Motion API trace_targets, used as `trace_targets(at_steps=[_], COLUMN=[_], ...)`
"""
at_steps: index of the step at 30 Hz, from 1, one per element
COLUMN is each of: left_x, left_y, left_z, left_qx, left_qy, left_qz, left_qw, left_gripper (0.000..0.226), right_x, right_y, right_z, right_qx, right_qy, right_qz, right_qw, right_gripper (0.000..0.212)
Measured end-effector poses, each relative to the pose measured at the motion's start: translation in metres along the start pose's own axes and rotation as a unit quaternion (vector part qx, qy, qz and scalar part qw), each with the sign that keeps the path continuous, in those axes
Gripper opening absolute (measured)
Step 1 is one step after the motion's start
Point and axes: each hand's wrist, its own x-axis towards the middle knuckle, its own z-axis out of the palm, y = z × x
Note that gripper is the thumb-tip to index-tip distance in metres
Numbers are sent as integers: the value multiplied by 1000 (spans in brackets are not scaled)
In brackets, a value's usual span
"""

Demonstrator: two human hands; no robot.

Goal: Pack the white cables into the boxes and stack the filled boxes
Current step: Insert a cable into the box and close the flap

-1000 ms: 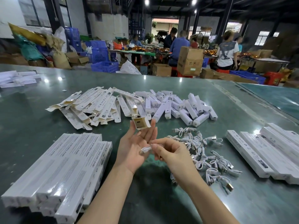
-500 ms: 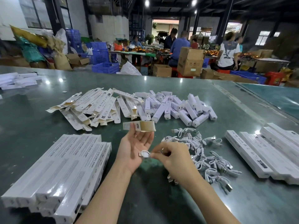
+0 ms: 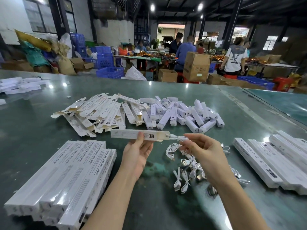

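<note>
My left hand holds a long white box level above the table, its open end to the right. My right hand pinches a coiled white cable whose plug sits at the box's open end. A heap of loose white cables lies on the table under my right hand. A stack of long closed boxes lies at the near left, and another stack of boxes at the right.
Flat, unfilled box sleeves and small white boxes lie piled mid-table on the green table. More white boxes sit at the far left. People work at tables with cartons and blue crates behind.
My left hand has turned the box from end-on to sideways and lifted it. My right hand has brought the cable up from my left palm to the box's open right end.
</note>
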Motion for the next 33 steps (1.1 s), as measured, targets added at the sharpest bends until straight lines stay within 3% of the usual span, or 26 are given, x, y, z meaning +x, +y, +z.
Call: trace_targets(at_steps=[5,12,17,22,29,33], left_x=[-4,-8,-6,-5,-7,-12], left_y=[-1,2,-1,-3,-5,-8], left_z=[2,5,4,2,5,9], left_qx=[2,-5,48,84,105,138], left_qy=[-35,-44,-35,-28,-51,-74], left_qz=[-4,3,32,61,52,49], left_qw=[999,999,998,994,992,986], left_gripper=[65,56,37,26,45,51], right_x=[0,0,0,1,1,0], right_y=[6,12,8,2,4,6], right_z=[3,6,4,-1,5,13], right_qx=[-34,-162,-29,-11,31,131], right_qy=[36,38,12,11,3,17], right_qz=[6,28,115,134,163,187], right_qw=[999,986,993,991,986,973], right_gripper=[7,9,10,10,7,11])
